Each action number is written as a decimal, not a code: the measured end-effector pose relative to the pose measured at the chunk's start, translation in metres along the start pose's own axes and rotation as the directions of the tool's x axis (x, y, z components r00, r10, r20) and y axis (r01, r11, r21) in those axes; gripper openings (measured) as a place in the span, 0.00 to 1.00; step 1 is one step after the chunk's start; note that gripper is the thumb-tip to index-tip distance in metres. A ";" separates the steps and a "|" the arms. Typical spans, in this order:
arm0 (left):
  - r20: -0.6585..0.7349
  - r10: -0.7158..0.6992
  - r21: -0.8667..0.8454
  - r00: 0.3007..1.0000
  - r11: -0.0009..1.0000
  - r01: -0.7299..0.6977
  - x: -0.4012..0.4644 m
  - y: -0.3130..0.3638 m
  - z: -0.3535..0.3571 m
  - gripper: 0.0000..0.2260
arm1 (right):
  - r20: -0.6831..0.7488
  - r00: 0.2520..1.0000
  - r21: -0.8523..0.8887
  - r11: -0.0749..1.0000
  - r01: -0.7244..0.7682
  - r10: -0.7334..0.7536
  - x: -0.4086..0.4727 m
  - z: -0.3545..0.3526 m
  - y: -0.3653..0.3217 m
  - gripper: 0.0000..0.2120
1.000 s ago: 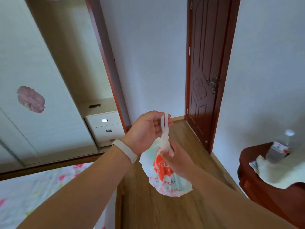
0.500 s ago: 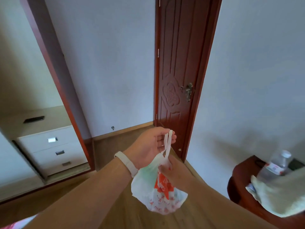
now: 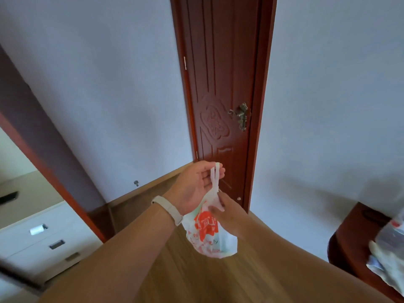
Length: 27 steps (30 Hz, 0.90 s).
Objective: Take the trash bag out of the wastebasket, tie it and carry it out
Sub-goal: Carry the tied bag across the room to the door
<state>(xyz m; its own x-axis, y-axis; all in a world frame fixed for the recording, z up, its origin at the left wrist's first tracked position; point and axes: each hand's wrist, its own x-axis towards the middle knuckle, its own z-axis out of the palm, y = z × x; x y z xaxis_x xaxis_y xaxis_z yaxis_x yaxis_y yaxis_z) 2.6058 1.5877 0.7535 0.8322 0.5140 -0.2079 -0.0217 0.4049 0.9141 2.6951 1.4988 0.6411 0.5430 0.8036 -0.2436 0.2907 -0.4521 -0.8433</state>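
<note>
A small white plastic trash bag [image 3: 209, 235] with red print hangs in front of me above the wooden floor. Its two handle loops are drawn up into a thin strip. My left hand [image 3: 194, 186], palm up and wearing a pale wristband, holds the top of the loops with its fingertips. My right hand [image 3: 227, 213] sits just below, pinching the bag at its twisted neck. No wastebasket is in view.
A dark red wooden door [image 3: 220, 101] with a brass handle [image 3: 240, 115] stands shut straight ahead. A white drawer unit [image 3: 43, 239] is at the lower left. A dark wooden table [image 3: 358, 237] with a cloth and a bottle stands at the right edge.
The view has swung right and closer to the door; the bed has left the frame. Both hands keep their hold on the bag, which hangs in the same way.
</note>
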 end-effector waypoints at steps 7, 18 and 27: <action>-0.004 -0.080 0.063 0.997 0.995 0.080 0.110 0.003 -0.021 0.19 | 0.017 1.000 0.039 0.999 -0.014 0.014 0.099 -0.013 0.023 0.15; 0.063 -0.191 0.185 0.980 0.967 0.176 0.256 0.020 0.000 0.11 | -0.053 0.997 0.023 0.998 -0.052 0.054 0.223 -0.082 0.035 0.09; 0.162 -0.224 0.177 0.961 0.965 0.195 0.340 0.032 0.020 0.17 | -0.196 0.977 0.062 0.995 -0.073 0.083 0.276 -0.128 0.046 0.16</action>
<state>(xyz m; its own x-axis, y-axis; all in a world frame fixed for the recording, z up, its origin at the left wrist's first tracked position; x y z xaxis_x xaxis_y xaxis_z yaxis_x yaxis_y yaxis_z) 2.8990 1.7601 0.7193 0.8946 0.2806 -0.3479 0.2393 0.3567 0.9031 2.9589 1.6499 0.5967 0.7092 0.6716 -0.2144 0.2014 -0.4845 -0.8513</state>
